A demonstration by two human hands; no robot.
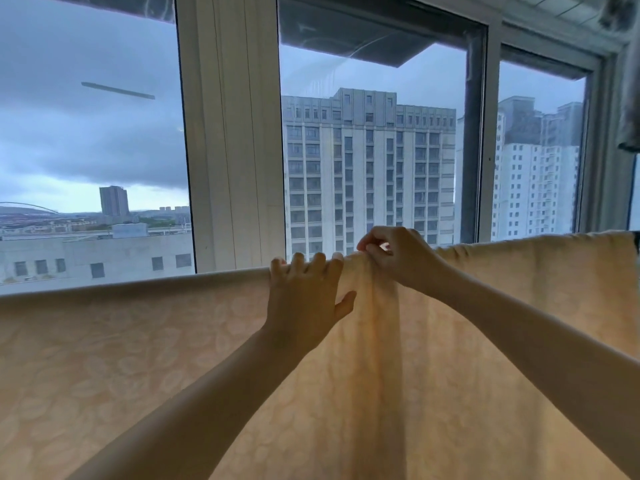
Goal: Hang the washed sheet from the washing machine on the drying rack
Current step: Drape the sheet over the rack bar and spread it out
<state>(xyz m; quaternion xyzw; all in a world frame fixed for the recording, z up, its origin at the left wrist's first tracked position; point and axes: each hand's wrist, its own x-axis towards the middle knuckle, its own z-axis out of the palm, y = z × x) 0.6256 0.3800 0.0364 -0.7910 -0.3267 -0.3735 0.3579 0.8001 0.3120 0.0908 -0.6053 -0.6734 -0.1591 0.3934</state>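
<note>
Atop the sheet point(138, 358), left hand point(304, 292) curled over its edge, right hand point(398, 259) pinching a fold.

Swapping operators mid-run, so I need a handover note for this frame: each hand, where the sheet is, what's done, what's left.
Left hand: fingers hooked over the top edge of the pale yellow patterned fabric sheet, thumb on its near face.
Right hand: pinches a bunched fold at that edge, just beside the left.
Sheet: draped over the drying rack, whose rail is hidden under it. It lies flat on the left and is gathered in pleats below the hands.
Done: sheet is up.
Left: probably spread the gathered middle flat.
</note>
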